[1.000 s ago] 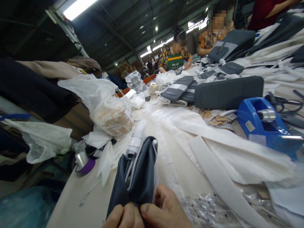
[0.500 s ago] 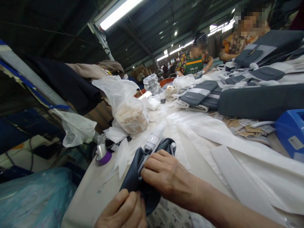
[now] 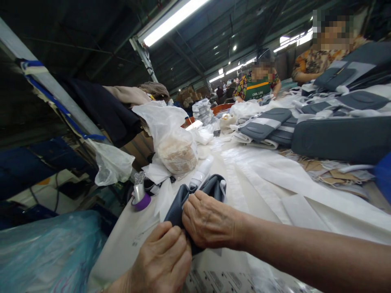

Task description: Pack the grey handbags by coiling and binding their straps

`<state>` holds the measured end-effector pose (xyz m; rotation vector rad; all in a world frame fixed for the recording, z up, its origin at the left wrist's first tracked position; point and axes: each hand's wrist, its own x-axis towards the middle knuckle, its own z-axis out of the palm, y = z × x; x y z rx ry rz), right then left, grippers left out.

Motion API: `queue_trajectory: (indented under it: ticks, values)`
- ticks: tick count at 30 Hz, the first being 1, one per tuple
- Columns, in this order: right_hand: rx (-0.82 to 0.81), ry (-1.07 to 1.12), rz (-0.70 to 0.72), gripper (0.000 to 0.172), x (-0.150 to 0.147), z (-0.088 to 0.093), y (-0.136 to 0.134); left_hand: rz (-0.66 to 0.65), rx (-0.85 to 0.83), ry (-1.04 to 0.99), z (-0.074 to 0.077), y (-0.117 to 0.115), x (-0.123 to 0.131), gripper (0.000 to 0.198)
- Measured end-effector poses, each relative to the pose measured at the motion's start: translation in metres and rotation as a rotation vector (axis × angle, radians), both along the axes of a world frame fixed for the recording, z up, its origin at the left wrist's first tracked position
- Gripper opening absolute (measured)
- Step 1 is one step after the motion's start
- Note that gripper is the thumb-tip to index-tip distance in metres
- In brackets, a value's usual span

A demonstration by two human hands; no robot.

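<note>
A dark grey fabric cover [image 3: 205, 188] lies crumpled on the white table [image 3: 128, 240] close to me. My right hand [image 3: 210, 221] rests on top of it with fingers curled over the fabric, gripping it. My left hand [image 3: 163, 258] pinches the near edge of the same cover from below left. A white wrapped roll [image 3: 202, 173] pokes out from under the cover's far end.
A plastic bag with tan material [image 3: 175, 148] stands beyond the cover. A purple-based tape roll [image 3: 141, 197] sits at the table's left edge. White fabric strips [image 3: 293, 183] spread to the right, with stacked grey covers [image 3: 339, 138] behind. Two other people [image 3: 259, 83] work at the far end.
My right hand moved forward onto the grey cover and closed over it. My left hand came up beside it on the near edge. The view shifted left, so the blue tape dispenser left the frame.
</note>
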<state>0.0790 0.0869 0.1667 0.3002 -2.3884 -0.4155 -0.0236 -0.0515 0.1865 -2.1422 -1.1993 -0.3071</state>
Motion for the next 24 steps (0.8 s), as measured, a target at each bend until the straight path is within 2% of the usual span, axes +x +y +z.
queue_trajectory:
  ticks: [7,11,19,24]
  values:
    - [-0.064,0.005,-0.208,0.019,-0.013,-0.007,0.001,0.003,-0.009,0.052,-0.001,0.0,-0.011,0.032]
    - [-0.116,0.053,-0.269,0.014,-0.025,-0.016,0.007,0.032,-0.044,0.063,-0.003,-0.006,-0.023,0.026]
    - [-0.234,0.103,-0.322,0.009,-0.041,-0.026,0.015,0.294,-0.163,0.152,0.008,-0.01,-0.037,0.026]
    - [-0.223,0.112,-0.233,0.011,-0.04,-0.025,0.016,0.456,-0.247,0.324,0.013,-0.009,-0.044,0.024]
